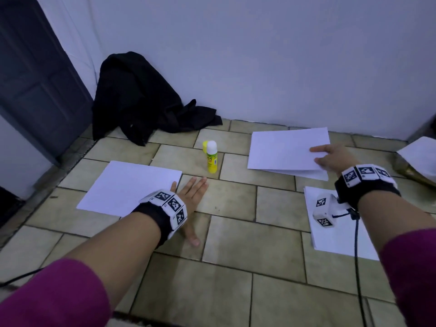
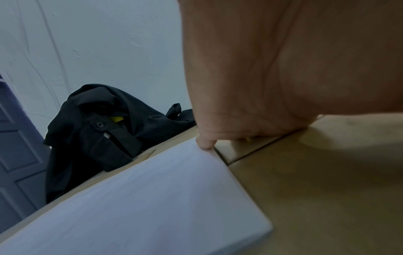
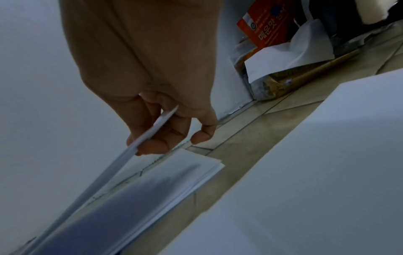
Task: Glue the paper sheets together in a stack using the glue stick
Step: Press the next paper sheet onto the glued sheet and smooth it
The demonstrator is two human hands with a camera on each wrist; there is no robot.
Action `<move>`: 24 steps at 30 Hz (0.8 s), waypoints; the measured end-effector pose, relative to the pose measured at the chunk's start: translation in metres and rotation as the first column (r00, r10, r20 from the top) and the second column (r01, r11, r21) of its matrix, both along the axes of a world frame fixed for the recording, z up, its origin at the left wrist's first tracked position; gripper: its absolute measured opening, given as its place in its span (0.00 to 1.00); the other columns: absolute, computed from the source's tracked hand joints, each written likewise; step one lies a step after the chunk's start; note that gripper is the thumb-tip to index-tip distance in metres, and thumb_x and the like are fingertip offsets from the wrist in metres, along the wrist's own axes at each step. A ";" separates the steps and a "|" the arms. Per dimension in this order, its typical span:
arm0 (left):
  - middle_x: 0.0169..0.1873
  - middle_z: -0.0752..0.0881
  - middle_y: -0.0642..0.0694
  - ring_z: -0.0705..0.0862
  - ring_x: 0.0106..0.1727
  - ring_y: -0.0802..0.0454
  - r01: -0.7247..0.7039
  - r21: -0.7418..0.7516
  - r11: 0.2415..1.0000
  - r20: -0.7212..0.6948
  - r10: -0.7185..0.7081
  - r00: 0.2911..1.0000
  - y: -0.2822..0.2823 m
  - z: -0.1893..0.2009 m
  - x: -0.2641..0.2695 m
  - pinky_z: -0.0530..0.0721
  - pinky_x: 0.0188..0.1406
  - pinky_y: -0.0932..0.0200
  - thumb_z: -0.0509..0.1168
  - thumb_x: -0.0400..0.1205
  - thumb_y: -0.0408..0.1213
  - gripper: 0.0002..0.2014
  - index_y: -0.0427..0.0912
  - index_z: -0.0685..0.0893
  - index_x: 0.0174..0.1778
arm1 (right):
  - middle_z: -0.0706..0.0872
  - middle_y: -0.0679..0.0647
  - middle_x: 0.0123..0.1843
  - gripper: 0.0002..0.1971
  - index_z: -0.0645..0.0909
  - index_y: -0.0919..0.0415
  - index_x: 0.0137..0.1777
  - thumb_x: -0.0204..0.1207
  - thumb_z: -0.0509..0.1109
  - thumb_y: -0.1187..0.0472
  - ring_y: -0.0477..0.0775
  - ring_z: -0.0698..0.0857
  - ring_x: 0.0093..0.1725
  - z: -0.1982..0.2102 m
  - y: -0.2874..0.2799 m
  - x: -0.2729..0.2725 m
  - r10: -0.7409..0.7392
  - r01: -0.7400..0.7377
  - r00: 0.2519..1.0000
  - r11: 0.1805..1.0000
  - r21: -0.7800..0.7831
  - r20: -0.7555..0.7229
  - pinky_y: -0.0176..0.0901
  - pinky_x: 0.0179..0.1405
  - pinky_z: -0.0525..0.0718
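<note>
My magenta sleeves (image 1: 59, 296) fill the bottom of the head view, and beyond them my forearms reach out over the tiled floor (image 1: 231, 232). My left hand (image 1: 192, 197) lies flat on the tiles, palm down, its fingers (image 1: 200, 185) straight and slightly spread, holding nothing; the outermost finger touches the right edge of a sheet on the left (image 1: 128, 187), which lies flat on the floor. Past that hand, between the papers, the glue stick (image 1: 211, 156) stands upright with its white tip bare, and its yellow cap (image 1: 204, 146) sits on the floor just beside it. My right hand (image 1: 335, 159) pinches a lifted sheet (image 1: 286, 148) at its right edge, thumb on top and fingers (image 3: 157, 145) curled beneath, so the sheet tilts up off a thin pile of paper (image 3: 165, 177) resting near the wall (image 1: 259, 55). Closer to me, under my right wrist, lies another stack of sheets (image 1: 339, 237). A black garment (image 1: 139, 100) is heaped against the wall beside a dark door (image 1: 35, 79), and at the far right a packet with a crumpled white paper (image 3: 290, 57) rests in the corner.
</note>
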State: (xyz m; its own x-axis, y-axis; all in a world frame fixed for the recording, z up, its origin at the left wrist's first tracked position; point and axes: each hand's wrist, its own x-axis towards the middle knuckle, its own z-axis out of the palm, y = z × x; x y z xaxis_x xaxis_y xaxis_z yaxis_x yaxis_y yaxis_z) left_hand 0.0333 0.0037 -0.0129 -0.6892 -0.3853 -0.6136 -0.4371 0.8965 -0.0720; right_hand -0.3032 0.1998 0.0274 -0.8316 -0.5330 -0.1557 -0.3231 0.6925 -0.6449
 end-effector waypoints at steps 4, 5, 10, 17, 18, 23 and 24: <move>0.77 0.21 0.54 0.22 0.79 0.53 0.004 0.025 1.000 0.024 -0.005 1.000 -0.002 0.004 -0.001 0.32 0.76 0.31 0.80 0.54 0.66 0.79 0.47 0.21 0.78 | 0.81 0.66 0.64 0.19 0.82 0.61 0.67 0.78 0.65 0.74 0.57 0.77 0.46 -0.008 -0.004 -0.003 0.001 0.000 1.000 0.998 0.070 -0.021 0.38 0.45 0.72; 0.77 0.20 0.54 0.22 0.78 0.54 0.006 0.030 1.000 0.027 -0.006 1.000 -0.003 0.003 -0.001 0.32 0.76 0.31 0.80 0.54 0.65 0.79 0.47 0.20 0.78 | 0.79 0.66 0.68 0.19 0.82 0.61 0.67 0.78 0.65 0.74 0.58 0.78 0.48 -0.009 -0.006 -0.004 0.001 0.001 1.000 0.996 0.091 -0.023 0.39 0.48 0.71; 0.78 0.21 0.54 0.22 0.78 0.53 0.015 0.048 0.999 0.024 -0.016 1.000 -0.004 0.003 -0.002 0.31 0.75 0.30 0.80 0.53 0.66 0.79 0.47 0.21 0.78 | 0.75 0.63 0.74 0.19 0.81 0.62 0.66 0.79 0.60 0.74 0.65 0.78 0.66 -0.016 -0.014 -0.007 0.021 -0.010 0.999 0.969 0.248 -0.040 0.45 0.61 0.74; 0.78 0.21 0.54 0.21 0.78 0.52 0.018 0.055 0.998 0.009 -0.019 1.000 -0.003 0.005 0.000 0.31 0.75 0.30 0.80 0.55 0.64 0.79 0.46 0.21 0.78 | 0.73 0.62 0.76 0.20 0.80 0.63 0.68 0.80 0.57 0.74 0.63 0.74 0.72 -0.020 -0.021 -0.007 0.033 -0.022 0.999 0.938 0.346 -0.024 0.46 0.67 0.71; 0.78 0.21 0.54 0.21 0.78 0.52 0.020 0.057 0.998 0.007 -0.021 1.000 -0.002 0.006 0.000 0.31 0.76 0.30 0.80 0.55 0.64 0.78 0.46 0.21 0.79 | 0.72 0.63 0.76 0.20 0.79 0.63 0.68 0.81 0.56 0.74 0.63 0.73 0.73 -0.020 -0.022 -0.007 0.038 -0.028 0.999 0.933 0.357 -0.021 0.46 0.68 0.70; 0.78 0.21 0.53 0.21 0.78 0.51 0.030 0.039 0.999 0.008 -0.031 0.999 0.000 0.007 0.001 0.32 0.77 0.29 0.80 0.56 0.64 0.78 0.46 0.22 0.79 | 0.74 0.63 0.74 0.20 0.81 0.58 0.66 0.79 0.58 0.73 0.64 0.76 0.70 -0.026 -0.023 -0.009 0.029 -0.005 0.998 0.923 0.384 -0.056 0.48 0.66 0.74; 0.78 0.21 0.53 0.21 0.78 0.51 0.031 0.036 0.999 0.011 -0.031 0.999 0.000 0.007 0.001 0.32 0.77 0.29 0.80 0.56 0.64 0.78 0.46 0.22 0.79 | 0.76 0.63 0.71 0.20 0.82 0.54 0.63 0.78 0.59 0.72 0.65 0.78 0.67 -0.028 -0.023 -0.008 0.003 0.038 0.995 0.913 0.407 -0.099 0.49 0.64 0.76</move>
State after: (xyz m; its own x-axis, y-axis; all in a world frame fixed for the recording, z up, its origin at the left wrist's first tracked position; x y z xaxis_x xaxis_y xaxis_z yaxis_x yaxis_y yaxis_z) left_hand 0.0339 0.0033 -0.0061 -0.6932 -0.3416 -0.6347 -0.4086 0.9116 -0.0444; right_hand -0.3108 0.1768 -0.0011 -0.8620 -0.4252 -0.2759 -0.3543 0.8948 -0.2718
